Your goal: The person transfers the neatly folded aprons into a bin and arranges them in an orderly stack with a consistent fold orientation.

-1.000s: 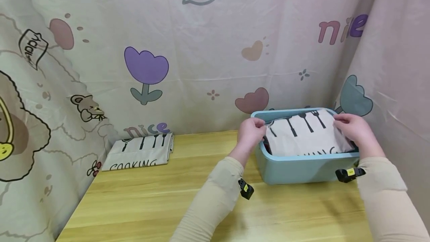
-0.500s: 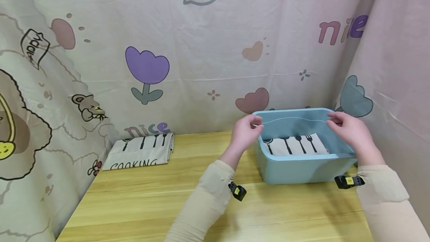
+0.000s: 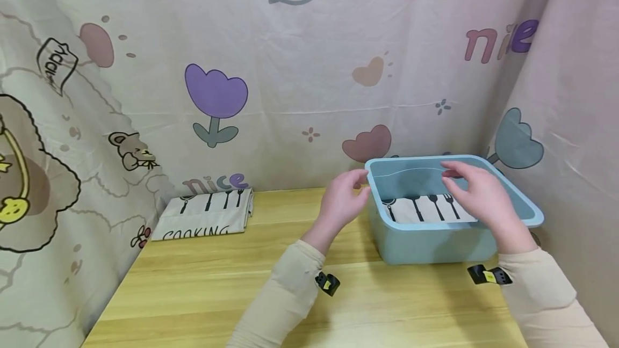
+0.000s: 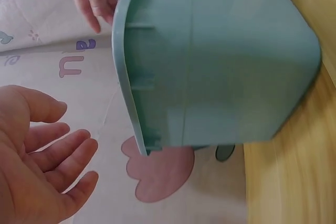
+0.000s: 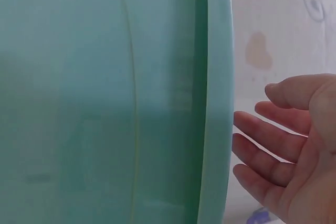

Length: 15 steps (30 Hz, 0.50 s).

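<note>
A light-blue plastic bin (image 3: 435, 245) stands at the right of the table. Inside it lies a white cloth (image 3: 423, 214) printed with black utensils; the bin's front wall hides its lower part. My left hand (image 3: 342, 197) is beside the bin's left rim, fingers loosely bent and holding nothing. Over the bin's right part hovers my right hand (image 3: 479, 192), thumb and fingers apart with nothing between them. The left wrist view shows the left palm (image 4: 37, 166) away from the bin wall. In the right wrist view, the right fingers (image 5: 268, 135) look relaxed near the rim.
A second folded white cloth (image 3: 205, 216), lettered "COOKING", lies at the table's back left. Wood-grain tabletop (image 3: 193, 283) spreads in front of it. A printed curtain (image 3: 300, 69) hangs behind the table and along both sides.
One second ago both hands held the cloth by its edges at the bin's top. It was let go and now lies lower inside. Both hands have since shifted left.
</note>
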Each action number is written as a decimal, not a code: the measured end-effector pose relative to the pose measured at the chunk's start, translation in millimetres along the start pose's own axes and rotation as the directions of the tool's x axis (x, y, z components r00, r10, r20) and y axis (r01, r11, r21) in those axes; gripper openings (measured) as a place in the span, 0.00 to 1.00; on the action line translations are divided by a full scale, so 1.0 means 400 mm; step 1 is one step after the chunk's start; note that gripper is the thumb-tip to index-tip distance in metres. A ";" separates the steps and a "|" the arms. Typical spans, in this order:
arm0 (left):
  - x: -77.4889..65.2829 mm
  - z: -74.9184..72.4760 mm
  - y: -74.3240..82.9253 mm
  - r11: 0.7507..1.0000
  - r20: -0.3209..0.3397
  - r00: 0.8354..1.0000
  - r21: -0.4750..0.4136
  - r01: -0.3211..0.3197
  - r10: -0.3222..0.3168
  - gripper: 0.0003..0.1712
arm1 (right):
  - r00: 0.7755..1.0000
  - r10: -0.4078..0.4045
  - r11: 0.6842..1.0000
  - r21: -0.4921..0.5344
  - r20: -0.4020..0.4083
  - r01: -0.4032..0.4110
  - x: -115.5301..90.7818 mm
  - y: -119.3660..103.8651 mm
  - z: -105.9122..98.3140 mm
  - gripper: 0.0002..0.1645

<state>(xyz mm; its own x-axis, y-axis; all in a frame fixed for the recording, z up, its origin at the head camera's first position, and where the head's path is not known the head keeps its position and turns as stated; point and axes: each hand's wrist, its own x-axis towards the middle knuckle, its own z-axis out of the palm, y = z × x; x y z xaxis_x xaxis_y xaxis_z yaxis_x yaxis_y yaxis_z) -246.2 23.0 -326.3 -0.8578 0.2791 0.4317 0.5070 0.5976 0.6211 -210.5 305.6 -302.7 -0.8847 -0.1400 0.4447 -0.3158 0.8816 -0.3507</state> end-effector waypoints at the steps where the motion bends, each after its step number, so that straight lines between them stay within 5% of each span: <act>1: -0.003 -0.004 -0.004 0.999 -0.004 1.000 0.040 -0.021 0.022 0.21 | 1.000 -0.016 1.000 -0.003 -0.005 0.016 0.001 -0.007 0.003 0.26; 8: -0.025 -0.018 -0.033 0.948 -0.020 0.992 0.296 -0.116 0.128 0.22 | 0.990 -0.122 0.992 -0.027 -0.074 0.121 0.005 -0.049 0.034 0.25; 15: -0.056 -0.019 -0.063 0.910 -0.033 0.980 0.380 -0.167 0.194 0.23 | 0.965 -0.215 0.977 -0.022 -0.149 0.214 0.008 -0.090 0.077 0.24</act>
<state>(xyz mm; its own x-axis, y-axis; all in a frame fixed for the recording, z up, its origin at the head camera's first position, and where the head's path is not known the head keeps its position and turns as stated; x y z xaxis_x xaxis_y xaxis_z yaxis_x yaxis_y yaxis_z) -239.0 -3.9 -346.6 -0.7399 0.3645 0.5654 0.5725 0.7825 0.2448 -212.5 259.3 -314.2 -0.7349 -0.2580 0.6272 -0.4903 0.8410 -0.2286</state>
